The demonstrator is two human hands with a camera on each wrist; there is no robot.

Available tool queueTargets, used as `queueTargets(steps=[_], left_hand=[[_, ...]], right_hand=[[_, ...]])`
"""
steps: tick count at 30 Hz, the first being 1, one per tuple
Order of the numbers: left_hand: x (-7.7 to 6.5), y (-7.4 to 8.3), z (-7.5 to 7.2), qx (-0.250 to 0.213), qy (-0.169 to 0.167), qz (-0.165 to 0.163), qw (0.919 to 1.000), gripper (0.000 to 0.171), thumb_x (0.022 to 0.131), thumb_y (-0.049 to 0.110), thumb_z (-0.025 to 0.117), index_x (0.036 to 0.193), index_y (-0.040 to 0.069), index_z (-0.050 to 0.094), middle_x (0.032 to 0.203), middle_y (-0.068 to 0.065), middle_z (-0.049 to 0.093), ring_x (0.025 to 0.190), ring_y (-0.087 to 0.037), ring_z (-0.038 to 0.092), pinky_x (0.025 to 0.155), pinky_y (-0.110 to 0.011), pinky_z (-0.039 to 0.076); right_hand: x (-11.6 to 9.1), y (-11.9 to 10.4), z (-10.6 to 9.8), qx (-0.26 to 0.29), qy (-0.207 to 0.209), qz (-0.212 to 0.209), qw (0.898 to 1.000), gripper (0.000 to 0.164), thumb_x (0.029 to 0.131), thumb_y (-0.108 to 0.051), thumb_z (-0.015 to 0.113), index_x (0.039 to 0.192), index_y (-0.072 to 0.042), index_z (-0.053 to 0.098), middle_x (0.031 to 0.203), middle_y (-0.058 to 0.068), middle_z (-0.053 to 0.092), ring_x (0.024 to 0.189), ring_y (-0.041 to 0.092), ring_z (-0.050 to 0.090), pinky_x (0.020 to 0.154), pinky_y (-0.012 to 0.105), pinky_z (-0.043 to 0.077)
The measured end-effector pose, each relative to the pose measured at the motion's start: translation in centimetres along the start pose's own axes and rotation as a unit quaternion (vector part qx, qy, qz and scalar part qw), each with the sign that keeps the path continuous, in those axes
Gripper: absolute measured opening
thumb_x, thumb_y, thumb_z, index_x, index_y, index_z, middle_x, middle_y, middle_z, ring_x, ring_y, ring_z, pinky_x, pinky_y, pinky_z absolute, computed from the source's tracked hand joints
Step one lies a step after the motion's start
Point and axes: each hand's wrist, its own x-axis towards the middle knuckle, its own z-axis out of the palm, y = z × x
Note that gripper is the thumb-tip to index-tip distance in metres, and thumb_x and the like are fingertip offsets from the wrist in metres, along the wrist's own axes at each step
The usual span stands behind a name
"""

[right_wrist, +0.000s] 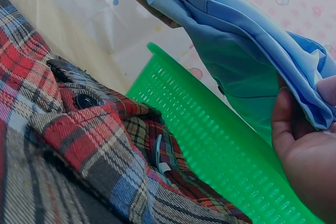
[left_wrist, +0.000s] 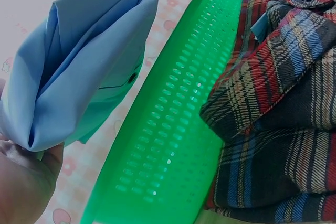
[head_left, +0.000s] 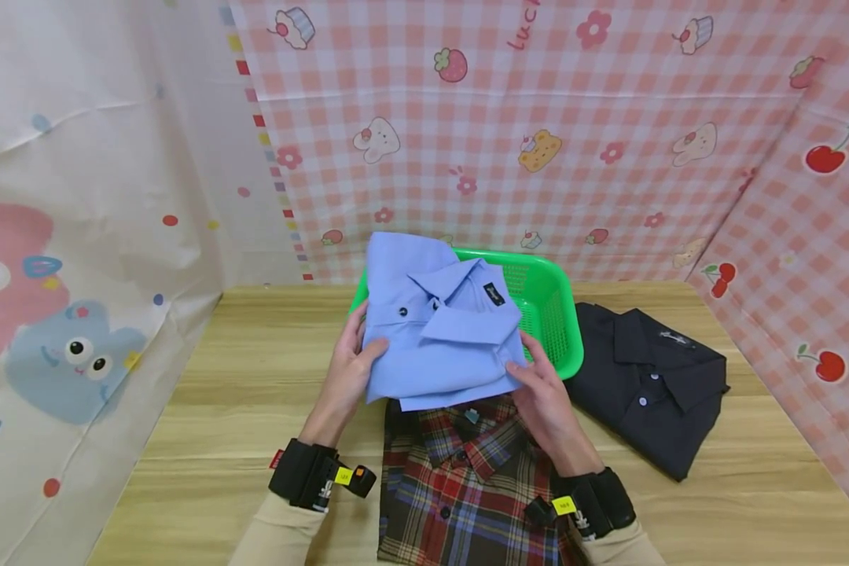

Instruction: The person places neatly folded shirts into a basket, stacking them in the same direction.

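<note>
A folded light blue shirt [head_left: 410,354] is held up between both hands, its collar and dark label facing upward. My left hand [head_left: 350,365] grips its left edge, thumb on top. On the opposite edge, my right hand [head_left: 543,393] pinches the folded layers, as the right wrist view also shows. Beneath and behind the shirt stands a green perforated basket [head_left: 562,314], partly hidden by it. In the left wrist view, the blue shirt [left_wrist: 89,61] is above the rim of the basket [left_wrist: 157,129], apart from it.
A folded plaid shirt [head_left: 460,503] lies on the wooden table [head_left: 255,393] in front of the basket, close to both wrists. To the right of the basket lies a folded black shirt [head_left: 651,385]. A pink checked cloth [head_left: 481,102] hangs behind the table.
</note>
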Motion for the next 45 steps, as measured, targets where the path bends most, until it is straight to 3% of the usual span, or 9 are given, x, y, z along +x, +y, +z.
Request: queueTargets(steps=[11, 22, 30, 45], left_hand=[[0.8, -0.6, 0.1, 0.028, -0.029, 0.005, 0.9992, 0.084, 0.086, -0.013, 0.043, 0.164, 0.005, 0.017, 0.168, -0.016, 0.027, 0.149, -0.029, 0.03, 0.121, -0.05, 0.026], [1.5, -0.8, 0.7, 0.048, -0.022, 0.008, 0.9985, 0.083, 0.087, -0.013, 0.041, 0.164, 0.008, 0.018, 0.168, -0.014, 0.026, 0.152, -0.024, 0.029, 0.122, -0.048, 0.027], [2.2, -1.0, 1.1, 0.058, -0.016, 0.011, 0.9982, 0.083, 0.087, -0.012, 0.042, 0.164, 0.008, 0.019, 0.168, -0.015, 0.027, 0.152, -0.025, 0.03, 0.121, -0.049, 0.029], [3.2, -1.1, 1.5, 0.064, -0.01, -0.009, 0.9979, 0.085, 0.085, -0.013, 0.043, 0.164, 0.008, 0.021, 0.165, -0.018, 0.032, 0.149, -0.027, 0.034, 0.121, -0.048, 0.031]], right_hand=[[0.1, 0.1, -0.3, -0.005, 0.002, -0.003, 1.0, 0.046, 0.107, 0.004, 0.038, 0.146, -0.02, 0.037, 0.115, -0.005, 0.073, 0.107, 0.009, 0.067, 0.094, 0.024, 0.052], [0.3, 0.2, -0.5, -0.012, 0.026, 0.009, 1.0, 0.047, 0.107, 0.004, 0.039, 0.148, -0.019, 0.034, 0.122, -0.007, 0.071, 0.113, 0.009, 0.064, 0.097, 0.024, 0.051], [0.4, 0.1, -0.7, -0.024, 0.034, 0.007, 0.999, 0.047, 0.107, 0.002, 0.04, 0.149, -0.017, 0.033, 0.114, -0.006, 0.073, 0.11, 0.01, 0.066, 0.095, 0.025, 0.051], [1.0, -1.1, -0.3, -0.051, 0.065, 0.045, 0.996, 0.055, 0.108, 0.001, 0.04, 0.157, -0.01, 0.02, 0.111, -0.009, 0.074, 0.115, 0.008, 0.063, 0.1, 0.025, 0.048]])
